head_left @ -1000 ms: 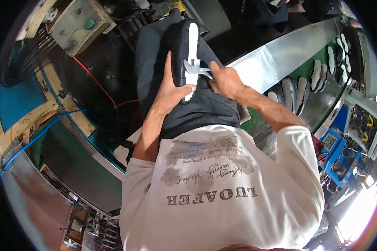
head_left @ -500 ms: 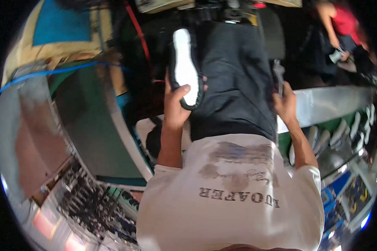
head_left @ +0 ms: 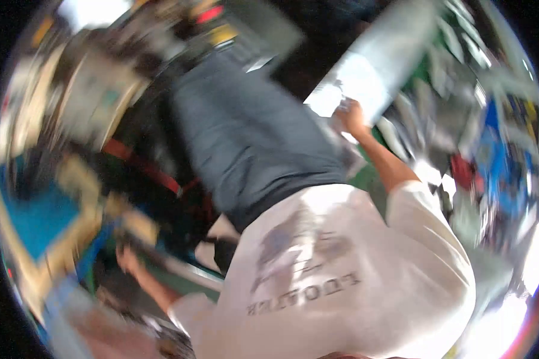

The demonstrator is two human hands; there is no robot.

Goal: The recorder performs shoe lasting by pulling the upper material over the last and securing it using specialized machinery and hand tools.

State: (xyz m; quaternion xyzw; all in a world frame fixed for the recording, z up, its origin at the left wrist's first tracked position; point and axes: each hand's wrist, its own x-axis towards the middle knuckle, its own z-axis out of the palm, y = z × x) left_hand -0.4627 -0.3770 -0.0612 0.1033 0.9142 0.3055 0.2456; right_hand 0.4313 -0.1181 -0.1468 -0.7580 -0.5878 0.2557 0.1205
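My left hand [head_left: 127, 260] is stretched out at the lower left, over a dark green surface [head_left: 188, 270] with a pale edge. It is smeared by motion, and I cannot make out its fingers or anything in them. My right hand [head_left: 352, 118] is closed at the upper right, in front of a shiny metal strip [head_left: 395, 54]. A grey metal hand tool [head_left: 342, 103] sticks out of its fingers; its exact kind is blurred. The white-soled shoe is not visible now.
Several pale shoes [head_left: 455, 36] line the far side of the metal strip. Blue panels with a tan frame [head_left: 39, 209] stand at the left. Machine parts [head_left: 221, 33] with red and yellow spots lie beyond my legs. Bright blue shapes [head_left: 491, 137] blur at the right.
My body and view have turned right. The left hand has swung out to the left, and the shoe it held has gone from view. My right hand, still gripping the tool, is now before the strip.
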